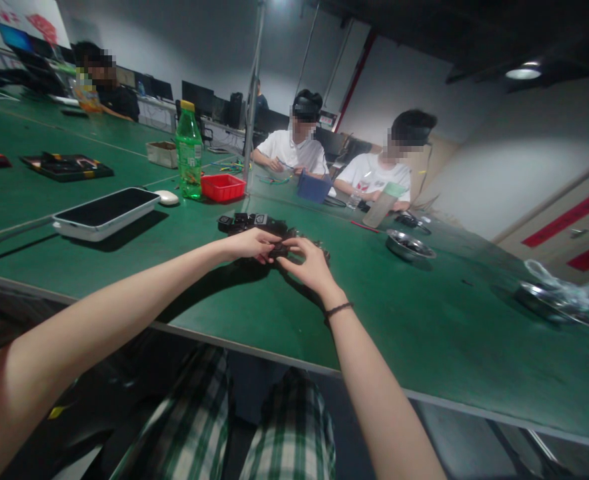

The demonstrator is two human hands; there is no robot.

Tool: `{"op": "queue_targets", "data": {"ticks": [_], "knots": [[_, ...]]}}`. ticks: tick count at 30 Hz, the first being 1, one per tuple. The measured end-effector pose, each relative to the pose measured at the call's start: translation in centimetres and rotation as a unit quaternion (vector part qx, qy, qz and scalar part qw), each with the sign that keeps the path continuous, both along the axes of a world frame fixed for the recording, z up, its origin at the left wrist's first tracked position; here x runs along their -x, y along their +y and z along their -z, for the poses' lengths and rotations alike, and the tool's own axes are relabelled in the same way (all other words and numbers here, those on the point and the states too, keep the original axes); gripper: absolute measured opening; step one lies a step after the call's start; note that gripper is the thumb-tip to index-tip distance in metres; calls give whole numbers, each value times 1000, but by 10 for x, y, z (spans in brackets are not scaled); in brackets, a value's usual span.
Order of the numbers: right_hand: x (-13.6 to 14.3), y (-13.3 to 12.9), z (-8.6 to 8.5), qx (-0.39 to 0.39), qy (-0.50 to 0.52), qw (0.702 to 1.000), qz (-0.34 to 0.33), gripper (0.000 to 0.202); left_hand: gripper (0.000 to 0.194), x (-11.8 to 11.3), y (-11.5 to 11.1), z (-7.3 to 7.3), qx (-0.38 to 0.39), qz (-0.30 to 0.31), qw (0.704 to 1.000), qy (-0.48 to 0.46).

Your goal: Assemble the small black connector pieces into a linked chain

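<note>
Grip [248,244] [309,263] (two-handed), black piece [278,251] in between.

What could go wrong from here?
The left hand and right hand meet at a small black piece, partly hiding it; it might slip unseen. The black parts just beyond could get nudged. A careless reach might tip the upright green bottle beside the red tray.

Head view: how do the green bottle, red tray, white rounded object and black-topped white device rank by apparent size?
1. Black-topped white device
2. Green bottle
3. Red tray
4. White rounded object
</note>
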State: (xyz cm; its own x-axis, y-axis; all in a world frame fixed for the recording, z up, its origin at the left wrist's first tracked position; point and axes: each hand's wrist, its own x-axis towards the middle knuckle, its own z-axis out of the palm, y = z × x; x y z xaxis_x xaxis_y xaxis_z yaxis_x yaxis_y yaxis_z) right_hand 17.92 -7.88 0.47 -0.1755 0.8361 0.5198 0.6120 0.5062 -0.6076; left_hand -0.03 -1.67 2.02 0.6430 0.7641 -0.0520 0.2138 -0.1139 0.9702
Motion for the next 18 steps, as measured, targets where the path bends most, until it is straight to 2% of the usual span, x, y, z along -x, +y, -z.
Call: {"op": "queue_targets", "data": {"ticks": [18], "knots": [[-1, 1, 0, -3, -3, 1000, -3, 26, 37, 1, 4, 4, 8, 11, 1000, -24]]}}
